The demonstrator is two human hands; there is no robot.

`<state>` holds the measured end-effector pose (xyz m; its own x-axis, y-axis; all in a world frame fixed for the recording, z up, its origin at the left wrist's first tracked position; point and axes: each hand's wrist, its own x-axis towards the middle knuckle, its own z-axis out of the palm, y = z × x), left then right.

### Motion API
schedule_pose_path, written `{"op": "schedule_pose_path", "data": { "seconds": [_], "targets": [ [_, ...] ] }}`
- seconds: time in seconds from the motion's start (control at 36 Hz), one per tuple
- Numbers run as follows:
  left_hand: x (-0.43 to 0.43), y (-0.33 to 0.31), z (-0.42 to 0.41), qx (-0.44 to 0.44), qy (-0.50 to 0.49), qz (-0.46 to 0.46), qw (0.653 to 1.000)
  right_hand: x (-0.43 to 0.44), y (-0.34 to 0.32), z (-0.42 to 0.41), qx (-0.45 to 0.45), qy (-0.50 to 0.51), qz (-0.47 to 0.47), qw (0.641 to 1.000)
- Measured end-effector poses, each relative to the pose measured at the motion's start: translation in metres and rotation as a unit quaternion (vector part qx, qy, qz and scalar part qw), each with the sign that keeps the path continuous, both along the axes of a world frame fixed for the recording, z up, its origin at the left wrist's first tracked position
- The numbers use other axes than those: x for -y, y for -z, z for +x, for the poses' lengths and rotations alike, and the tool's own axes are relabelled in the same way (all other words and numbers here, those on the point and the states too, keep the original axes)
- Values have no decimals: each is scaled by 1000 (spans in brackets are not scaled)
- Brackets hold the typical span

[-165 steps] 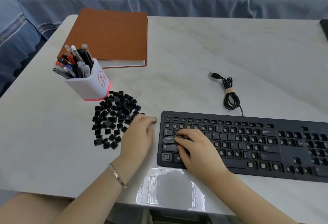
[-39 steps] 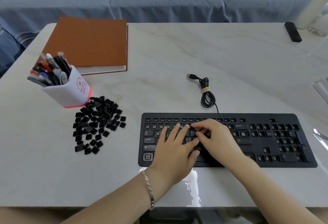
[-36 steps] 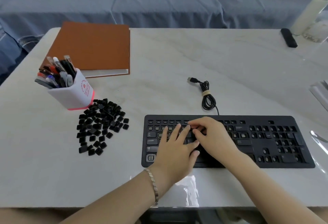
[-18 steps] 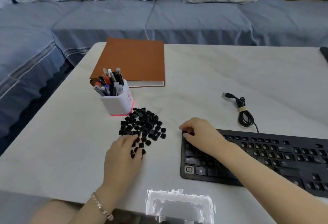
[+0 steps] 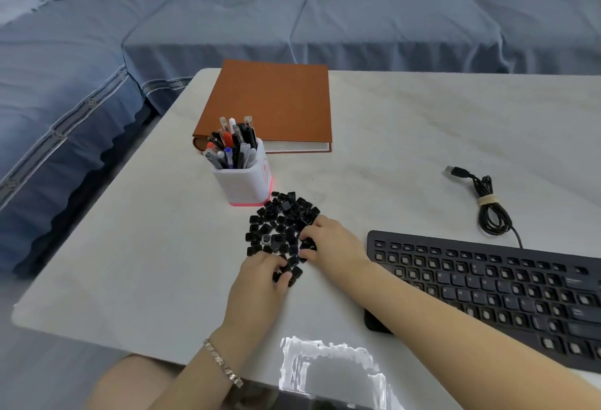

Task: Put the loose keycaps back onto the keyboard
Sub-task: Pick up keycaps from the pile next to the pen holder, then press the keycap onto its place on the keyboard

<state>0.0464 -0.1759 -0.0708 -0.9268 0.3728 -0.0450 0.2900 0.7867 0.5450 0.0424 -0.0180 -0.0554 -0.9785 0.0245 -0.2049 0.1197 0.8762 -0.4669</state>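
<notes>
Small black plastic keycaps (image 5: 282, 224) lie piled by the white pen cup (image 5: 242, 182), toward the desk's (image 5: 130, 263) left edge. Left hand (image 5: 260, 282) and right hand (image 5: 335, 243) pick there, fingers bent; holding one? Cannot tell. Next: carry one to the flat black keyboard (image 5: 504, 282), press it on

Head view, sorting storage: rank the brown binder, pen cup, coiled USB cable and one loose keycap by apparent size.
1. brown binder
2. pen cup
3. coiled USB cable, near the cup's size, so unsure
4. loose keycap
</notes>
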Motion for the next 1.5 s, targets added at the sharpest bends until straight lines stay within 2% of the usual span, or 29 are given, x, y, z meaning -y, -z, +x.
{"op": "schedule_pose_path", "data": {
  "seconds": [0.11, 0.44, 0.56, 0.72, 0.92, 1.03, 1.08, 1.11, 1.14, 1.22, 1.25, 1.31, 1.36, 1.5],
  "targets": [
    [0, 1, -1, 13, -5, 10, 1000, -5, 1, 5, 1, 29, -30, 999],
    [-9, 3, -6, 57, -1, 32, 998, -12, -4, 7, 32, 24, -8, 999],
    [-10, 0, -7, 57, -6, 35, 998, -13, -6, 11, 4, 31, -12, 999],
    [-9, -2, -3, 49, -15, 49, 998, -23, -12, 30, -62, 121, -126, 983],
    [-12, -9, 0, 62, -27, 83, 994, -40, -14, 57, -62, 155, -220, 961],
    [-18, -24, 5, 59, -59, 159, 984, -54, -18, 77, -72, 193, -296, 933],
    [-25, -36, 9, 128, -98, 250, 955, -63, -19, 88, -75, 211, -327, 918],
    [-29, -43, 12, 179, -119, 310, 926, -67, -18, 94, -81, 214, -337, 913],
    [-35, -50, 15, 241, -143, 381, 881, -72, -18, 99, -89, 214, -344, 910],
    [-46, -68, 22, 414, -181, 554, 699, -87, -15, 116, -113, 207, -342, 909],
    [-49, -72, 24, 452, -182, 582, 651, -91, -14, 121, -120, 205, -335, 912],
    [-52, -77, 27, 501, -155, 622, 581, -98, -13, 129, -133, 203, -322, 915],
    [-54, -78, 31, 529, -131, 632, 551, -102, -13, 136, -151, 200, -321, 914],
    [-60, -78, 38, 554, -105, 620, 545, -106, -14, 147, -169, 205, -322, 909]
  ]
}}
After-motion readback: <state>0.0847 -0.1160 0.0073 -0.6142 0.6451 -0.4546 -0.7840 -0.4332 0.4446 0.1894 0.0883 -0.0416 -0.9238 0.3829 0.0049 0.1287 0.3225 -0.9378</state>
